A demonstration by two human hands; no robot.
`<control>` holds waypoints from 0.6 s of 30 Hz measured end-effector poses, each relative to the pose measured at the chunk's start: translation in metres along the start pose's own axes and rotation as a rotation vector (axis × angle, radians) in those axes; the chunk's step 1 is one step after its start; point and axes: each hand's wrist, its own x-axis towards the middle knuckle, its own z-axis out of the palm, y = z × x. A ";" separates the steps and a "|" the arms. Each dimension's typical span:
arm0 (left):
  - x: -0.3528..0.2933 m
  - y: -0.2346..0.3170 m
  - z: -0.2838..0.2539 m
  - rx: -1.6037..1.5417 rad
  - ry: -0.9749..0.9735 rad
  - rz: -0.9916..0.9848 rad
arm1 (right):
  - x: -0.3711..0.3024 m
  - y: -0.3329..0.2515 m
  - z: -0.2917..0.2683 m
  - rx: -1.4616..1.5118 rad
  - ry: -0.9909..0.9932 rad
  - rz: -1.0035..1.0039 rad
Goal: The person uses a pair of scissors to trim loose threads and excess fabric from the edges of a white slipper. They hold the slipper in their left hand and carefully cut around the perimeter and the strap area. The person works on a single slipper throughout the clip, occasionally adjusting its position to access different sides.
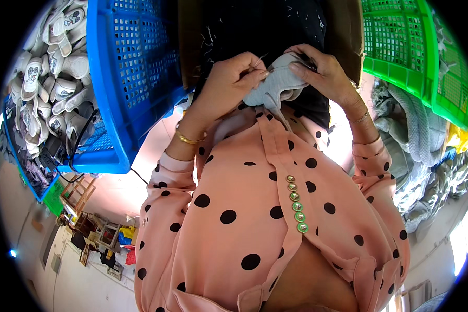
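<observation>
At the upper centre of the frame, between the two bare hands, is a light grey, soft fabric piece with a curved opening [268,87], which looks like a shoe upper. It is held in the air, in front of the pink blouse with black dots [234,182]. The left hand [231,82] has its thumb and fingers closed together at the left edge of the piece; whether it pinches the fabric or only a thread, I cannot tell. The right hand [325,73] grips the right edge, with thumb on the near face.

Behind the hands, black cloth [260,28] carries short white thread scraps [209,39]. In the upper left, a big heap of off-white shoe pieces with dark prints [62,86] shows beside the wall of a blue plastic crate with square holes [104,67]. In the upper right stands a green plastic crate [398,75], and below it lie grey textile pieces [411,125].

As for progress, I judge that this one piece is in the middle of handling, because both hands are busy with it and it is not yet laid down. Which heaped pieces are finished and which remain, the view does not show.
</observation>
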 end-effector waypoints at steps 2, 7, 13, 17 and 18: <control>-0.003 0.000 -0.010 0.086 -0.042 -0.025 | 0.000 0.001 0.001 -0.002 0.002 0.003; -0.001 0.016 -0.016 0.529 -0.131 0.010 | 0.000 -0.006 -0.002 -0.020 -0.048 0.045; 0.012 0.009 -0.020 -0.227 -0.008 0.120 | -0.002 -0.009 -0.001 0.026 -0.013 0.013; 0.015 0.019 -0.012 -0.656 -0.148 0.018 | -0.002 -0.007 0.002 0.002 0.022 -0.023; 0.015 0.018 -0.010 -0.352 -0.061 0.053 | -0.003 -0.006 0.003 0.001 0.033 -0.020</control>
